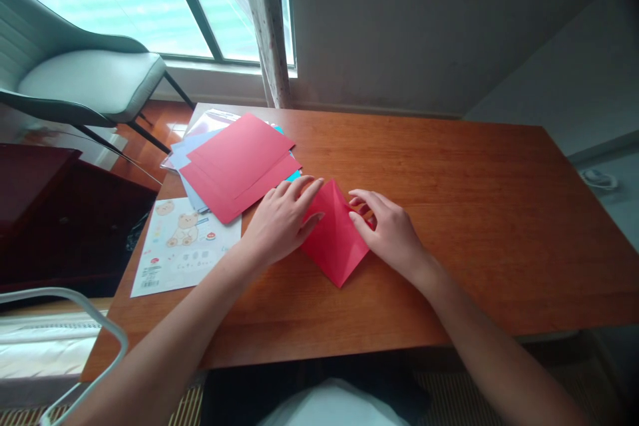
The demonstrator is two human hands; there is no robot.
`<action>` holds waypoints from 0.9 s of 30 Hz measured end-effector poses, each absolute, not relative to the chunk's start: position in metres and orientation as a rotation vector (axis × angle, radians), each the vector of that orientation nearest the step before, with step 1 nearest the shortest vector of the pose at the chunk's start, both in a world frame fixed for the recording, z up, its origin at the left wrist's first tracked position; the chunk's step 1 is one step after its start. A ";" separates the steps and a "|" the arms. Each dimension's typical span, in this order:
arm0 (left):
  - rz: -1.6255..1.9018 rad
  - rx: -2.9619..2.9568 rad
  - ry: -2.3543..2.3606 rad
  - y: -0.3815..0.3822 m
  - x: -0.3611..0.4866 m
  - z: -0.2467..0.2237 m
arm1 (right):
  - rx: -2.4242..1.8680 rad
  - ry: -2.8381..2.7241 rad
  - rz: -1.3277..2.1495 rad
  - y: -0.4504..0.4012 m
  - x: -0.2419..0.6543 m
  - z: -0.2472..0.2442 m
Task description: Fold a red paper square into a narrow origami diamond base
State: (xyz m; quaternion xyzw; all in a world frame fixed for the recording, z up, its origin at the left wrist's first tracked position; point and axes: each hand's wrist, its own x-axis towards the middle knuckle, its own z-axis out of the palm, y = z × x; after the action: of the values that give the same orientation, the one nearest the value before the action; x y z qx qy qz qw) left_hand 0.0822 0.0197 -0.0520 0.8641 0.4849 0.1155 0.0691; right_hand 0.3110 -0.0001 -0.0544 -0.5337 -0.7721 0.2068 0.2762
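Observation:
A sheet of red paper (335, 246), folded to a diamond shape with creases meeting near its top point, lies on the table in front of me. My left hand (284, 216) rests over its left side, fingers stretched out and thumb apart, touching the paper's edge. On the right, my right hand (392, 229) has its fingers curled and its thumb bent in at a raised flap of the same paper. The paper's right corner is partly hidden behind that hand.
Red sheets (242, 163) lie stacked over pale blue ones at the table's back left. In front of them is a white bear-printed sheet (187, 246). The wooden table (449, 213) reaches far right. A chair (94, 80) stands by the window, and a white curved tube (107, 323) is at lower left.

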 end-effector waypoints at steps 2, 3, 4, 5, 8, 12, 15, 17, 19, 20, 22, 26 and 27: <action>0.388 2.503 1.623 0.017 0.077 -0.048 | -1.467 -1.964 0.514 0.001 0.314 -0.063; 0.395 2.443 1.686 0.015 0.075 -0.046 | -1.475 -1.934 0.482 0.002 0.316 -0.067; 0.390 2.385 1.736 0.012 0.074 -0.044 | -1.482 -1.922 0.444 0.002 0.318 -0.070; 0.383 2.329 1.766 0.010 0.073 -0.043 | -1.493 -1.922 0.400 0.003 0.319 -0.072; 0.519 2.130 1.689 0.003 0.074 -0.044 | -1.558 -1.988 0.253 0.001 0.320 -0.074; 0.811 1.817 1.521 0.000 0.084 -0.052 | -1.670 -2.081 0.129 -0.001 0.318 -0.072; 1.013 1.555 1.459 -0.001 0.099 -0.055 | -1.750 -2.049 0.177 0.001 0.318 -0.074; 1.097 1.367 1.421 -0.001 0.110 -0.056 | -1.775 -2.020 0.217 0.003 0.318 -0.076; 1.122 1.250 1.382 -0.001 0.121 -0.058 | -1.766 -2.012 0.237 0.004 0.318 -0.077; 1.110 1.238 1.344 -0.001 0.125 -0.059 | -1.755 -2.015 0.229 0.005 0.319 -0.078; 1.092 1.303 1.308 -0.001 0.131 -0.063 | -1.736 -2.043 0.155 0.005 0.319 -0.077; 0.997 1.769 1.438 -0.002 0.130 -0.069 | -1.627 -2.210 -0.152 0.004 0.320 -0.074; 0.933 1.903 1.479 -0.003 0.129 -0.069 | -1.568 -2.267 -0.208 0.004 0.320 -0.073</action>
State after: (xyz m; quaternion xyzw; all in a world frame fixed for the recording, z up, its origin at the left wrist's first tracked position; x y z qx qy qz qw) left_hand 0.1287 -0.0028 -0.0693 0.7080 0.5502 0.3472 0.2748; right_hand 0.3197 0.0044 -0.0735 -0.5573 -0.8055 -0.0737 0.1875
